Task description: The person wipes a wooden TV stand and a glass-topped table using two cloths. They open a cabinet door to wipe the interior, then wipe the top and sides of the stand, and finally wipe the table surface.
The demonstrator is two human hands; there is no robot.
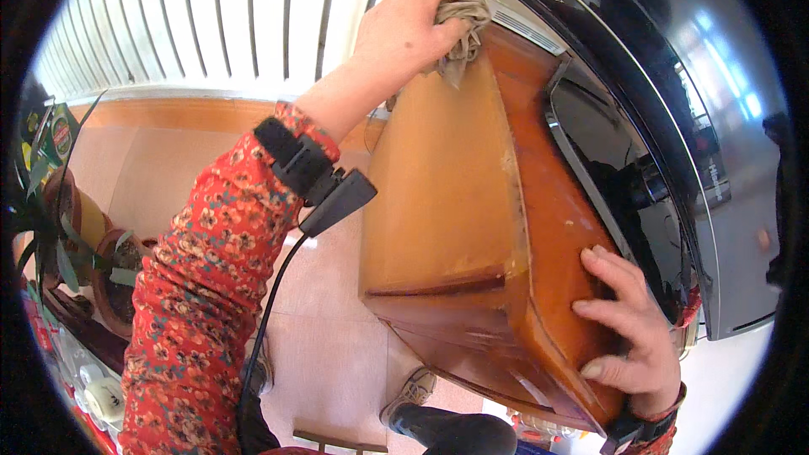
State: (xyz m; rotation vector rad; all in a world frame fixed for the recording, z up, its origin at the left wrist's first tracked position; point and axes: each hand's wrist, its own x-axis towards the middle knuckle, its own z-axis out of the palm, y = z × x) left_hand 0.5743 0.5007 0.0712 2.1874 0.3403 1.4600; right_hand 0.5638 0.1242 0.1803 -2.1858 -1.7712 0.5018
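My left hand [411, 28] grips a crumpled grey-beige cloth [464, 31] at the far end of a wooden cabinet. The cloth lies against the far part of the cabinet's light brown side panel [442, 183]. My right hand [632, 328] rests with spread fingers on the reddish-brown cabinet top [543, 183], near its front corner, and holds nothing. A television with a glossy black frame [679, 158] stands over the top, its dark base [588, 133] beside my right hand.
A white slatted radiator [253, 12] runs along the wall at the upper left. Potted plants [120, 265] stand on the left. Tiled floor [322, 341] lies below, with a wooden stool edge [338, 442] at the bottom. A cable hangs from my left wrist strap.
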